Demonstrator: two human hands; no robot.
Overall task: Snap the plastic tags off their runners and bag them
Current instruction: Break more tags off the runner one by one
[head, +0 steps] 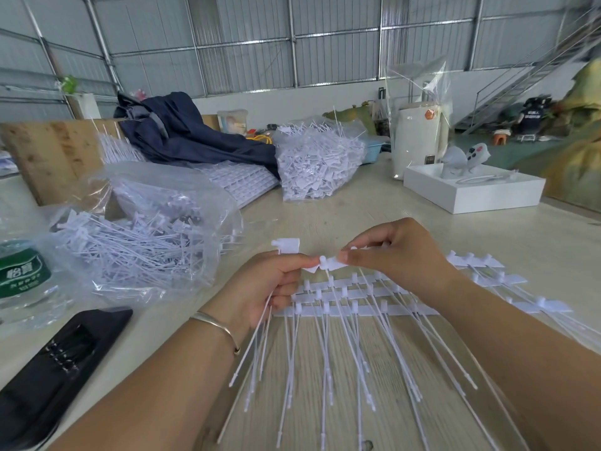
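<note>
Pinching one tag (pixel 330 262), hands (pixel 266 284) hiding its edges

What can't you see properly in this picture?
All from the head view:
- How many tags the left hand holds: its fingers cover them.
- The tag under the right hand: mostly hidden by the hand.
- The bottle: cut off by the left edge.
- The bottle label's words: too small.
- The person far back: blurred.
- The open bag: crinkled plastic hides how full it is.
</note>
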